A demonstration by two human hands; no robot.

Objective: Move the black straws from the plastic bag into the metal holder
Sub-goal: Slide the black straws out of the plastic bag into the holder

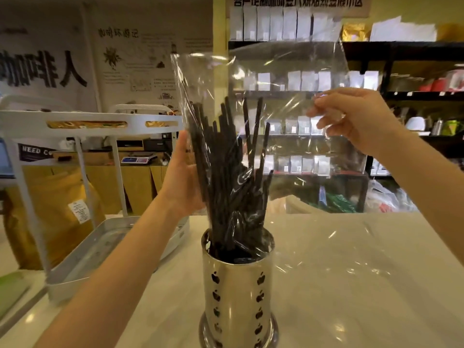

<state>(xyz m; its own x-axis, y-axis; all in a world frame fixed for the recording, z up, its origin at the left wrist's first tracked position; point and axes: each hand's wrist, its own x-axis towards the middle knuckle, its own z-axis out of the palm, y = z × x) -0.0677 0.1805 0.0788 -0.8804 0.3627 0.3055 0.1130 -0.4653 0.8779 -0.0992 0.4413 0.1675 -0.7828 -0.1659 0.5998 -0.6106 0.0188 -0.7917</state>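
Observation:
A shiny metal holder [237, 295] with apple-shaped cut-outs stands on the white counter in front of me. A clear plastic bag [283, 79] is upended over it, its lower end inside the holder's mouth. Several black straws [226, 172] stand in the bag, their lower ends down in the holder and their tops fanning out. My left hand [182, 177] grips the bag and the straw bundle from the left side. My right hand [356, 121] is raised to the right and pinches the bag's film.
A white two-tier rack [90, 121] with a tray base stands at the left on the counter [351, 285]. Behind it sit brown paper sacks [62, 209]. Dark shelves [401, 96] with white packets fill the back wall.

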